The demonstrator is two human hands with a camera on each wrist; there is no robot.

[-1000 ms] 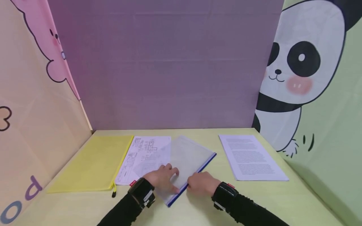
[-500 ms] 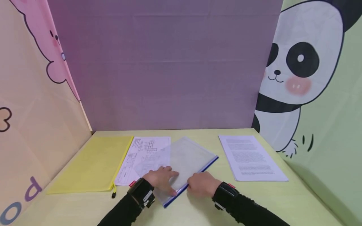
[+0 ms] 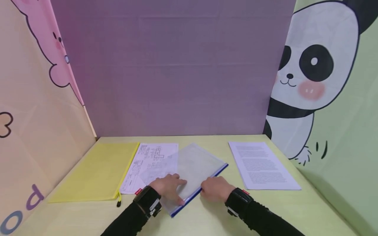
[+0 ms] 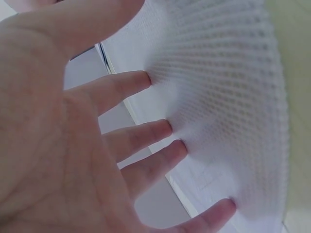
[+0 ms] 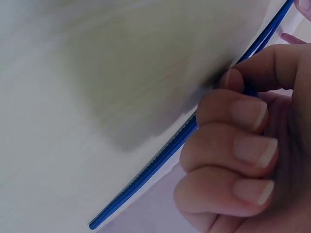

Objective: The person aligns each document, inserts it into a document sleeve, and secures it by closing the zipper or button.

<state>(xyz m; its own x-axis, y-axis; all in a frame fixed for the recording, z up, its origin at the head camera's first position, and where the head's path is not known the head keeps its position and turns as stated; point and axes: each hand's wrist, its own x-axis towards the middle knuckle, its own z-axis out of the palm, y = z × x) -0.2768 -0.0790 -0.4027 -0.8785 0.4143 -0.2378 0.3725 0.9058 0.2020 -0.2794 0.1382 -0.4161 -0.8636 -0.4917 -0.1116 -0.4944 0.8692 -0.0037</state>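
Note:
A clear mesh pouch (image 3: 198, 160) with a blue zipper edge (image 3: 193, 195) lies slanted at the middle of the table, its left part overlapping a printed sheet. My left hand (image 3: 169, 188) rests on it with fingers spread, the thumb near the blue edge; in the left wrist view the fingertips (image 4: 180, 145) press into the white mesh. My right hand (image 3: 216, 189) has curled fingers and pinches the blue zipper edge about midway along; the right wrist view shows thumb and forefinger at the blue strip (image 5: 150, 167). What lies between them is hidden.
A yellow zippered pouch (image 3: 94, 170) lies at the left, beside the printed sheet with a drawing (image 3: 147, 164). Another stack of printed text (image 3: 264, 165) lies at the right of the table (image 3: 274, 209). A purple panel stands behind.
My right hand has moved up and to the right along the blue edge. The pouch shifted slightly between the earlier frames. My left hand stays on the pouch.

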